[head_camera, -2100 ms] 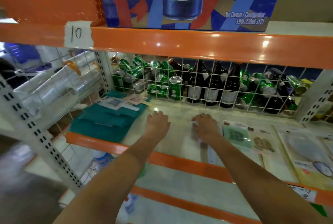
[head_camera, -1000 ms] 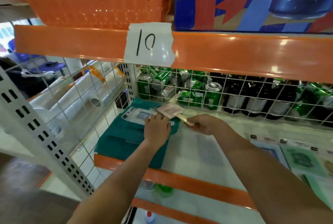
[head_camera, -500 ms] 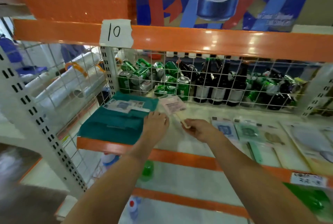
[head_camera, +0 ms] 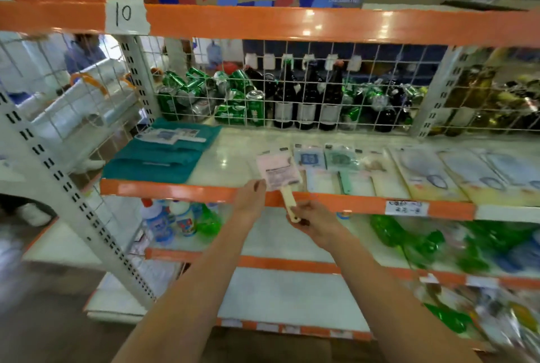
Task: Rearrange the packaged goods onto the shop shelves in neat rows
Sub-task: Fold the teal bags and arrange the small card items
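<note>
Whereas earlier beside towels, packet nears row.

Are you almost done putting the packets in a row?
Partly. A row of packets already lies on the shelf. The pink packet is in both hands, left hand and right hand, at the row's left end. A few packets on the teal cloth remain.

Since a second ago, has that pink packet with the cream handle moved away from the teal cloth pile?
Yes. The pink packet lay at the teal cloth pile a second ago; now it sits rightward beside the blue packet, pinched by the left hand and right hand.
</note>
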